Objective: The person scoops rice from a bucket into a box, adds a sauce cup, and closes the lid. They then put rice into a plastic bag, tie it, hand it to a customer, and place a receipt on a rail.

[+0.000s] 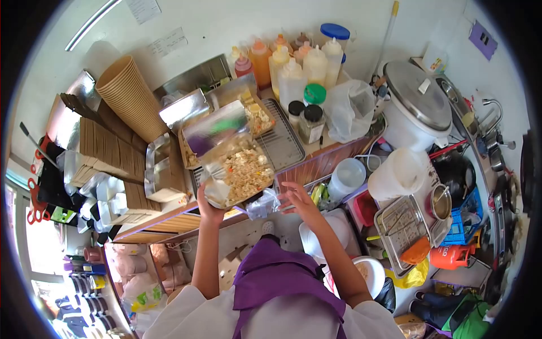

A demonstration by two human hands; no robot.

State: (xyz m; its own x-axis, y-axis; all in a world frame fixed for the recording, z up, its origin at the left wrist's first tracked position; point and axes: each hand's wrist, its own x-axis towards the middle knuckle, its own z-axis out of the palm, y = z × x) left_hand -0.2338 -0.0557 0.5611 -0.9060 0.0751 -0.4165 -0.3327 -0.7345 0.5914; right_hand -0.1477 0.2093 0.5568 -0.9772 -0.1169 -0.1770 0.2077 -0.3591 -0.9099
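Note:
My left hand (210, 207) grips the lower left corner of a takeaway box of fried rice (245, 171), which is tilted toward me over the counter's front edge. Its shiny lid (217, 129) stands folded back, mirroring purple and green. To the right of the box is my right hand (299, 200), fingers spread and nothing in them. A crumpled clear plastic bag (263, 204) shows between the two hands, just below the box. Behind the held box, another open food box (258, 117) rests by a metal tray with a wire rack (280, 141).
Squeeze bottles (292, 79) and spice jars (311, 123) line the counter's back. Stacked paper cups (129, 93) and folded cartons (107, 148) fill the left. A large lidded cooker (418, 104) stands right, above a used metal tray (402, 226). Another person (466, 316) is at lower right.

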